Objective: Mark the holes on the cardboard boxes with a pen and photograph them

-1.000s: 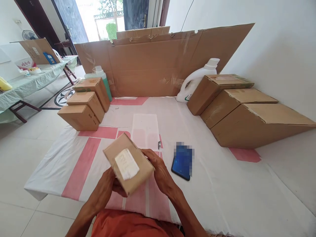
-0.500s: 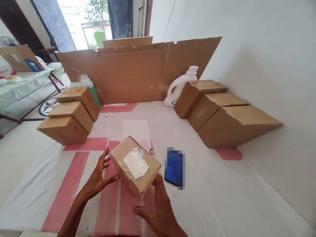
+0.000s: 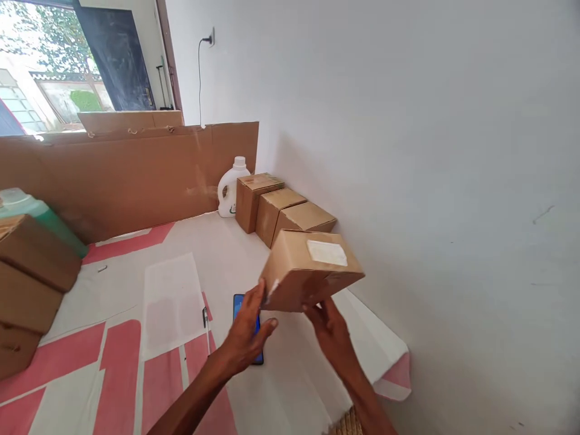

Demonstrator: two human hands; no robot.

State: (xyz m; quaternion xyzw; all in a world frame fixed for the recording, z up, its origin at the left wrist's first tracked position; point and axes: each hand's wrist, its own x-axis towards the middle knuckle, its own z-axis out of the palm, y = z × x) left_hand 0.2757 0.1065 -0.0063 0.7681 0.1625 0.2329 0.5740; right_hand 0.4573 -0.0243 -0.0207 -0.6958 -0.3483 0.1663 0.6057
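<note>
A cardboard box (image 3: 326,284) with a white label on top is tilted in front of a row of similar boxes. My left hand (image 3: 247,329) presses its fingers to the box's left side, thumb held apart. Under the near lower edge, my right hand (image 3: 328,326) grips the box with bent fingers; part of them is hidden. Behind it, against the wall, stand three cardboard boxes (image 3: 283,202) side by side. A phone (image 3: 259,356) lies on the table beneath my left hand, partly covered by it.
White jug (image 3: 235,187) by the cardboard panel (image 3: 136,175). More boxes (image 3: 36,266) and a green-liquid container (image 3: 49,220) stand left. A white sheet (image 3: 167,290) and a pen (image 3: 205,317) lie on the pink-and-white tablecloth (image 3: 122,350). The wall (image 3: 430,181) bounds the right.
The view has turned right. The box has moved from the table's middle to the right row, and its label side has turned. My left hand has come onto the box from beside it.
</note>
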